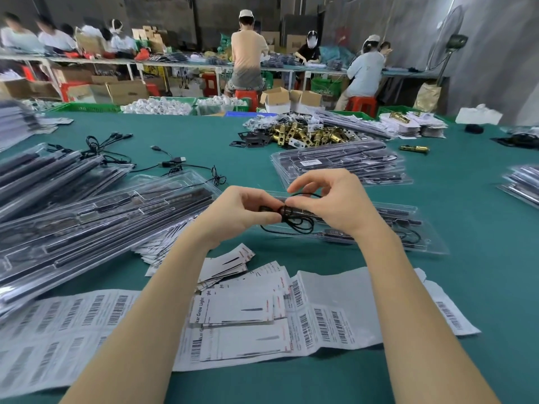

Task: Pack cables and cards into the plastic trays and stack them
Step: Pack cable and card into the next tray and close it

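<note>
1. Green cloth covers the work table (455, 287), on which everything is laid out; the step in hand is judged to be the coiling of a cable before it is seated in a tray.
2. Clear plastic trays (96, 225), already filled with dark parts, are piled at 9 o'clock from the hands; a second pile (341, 166) is stacked at 1 o'clock. A finished tray is best added squarely to one of these.
3. The open tray (408, 228) is lying directly under and to 3 o'clock of the hands, with dark parts already in it. The coil should be lowered only when it is tight enough to fit a free pocket; which pocket is free cannot be told.
4. Printed cards (242, 307) are fanned at 6 o'clock, overlapping barcode sheets (70, 322); one card is presumably to be taken once the cable is seated.
5. Loose cables (172, 164) are left at 11 o'clock, within reach for the following trays.
6. The right hand (335, 205) is closed in a pinch on the cable's loops, fingers curled above.
7. The left hand (242, 214) is pinching the same bundle from the other side.
8. The black cable (294, 220) is held between both hands, just above the open tray, with slack loops hanging; these should be gathered evenly so none is snagged on the tray rim.
</note>
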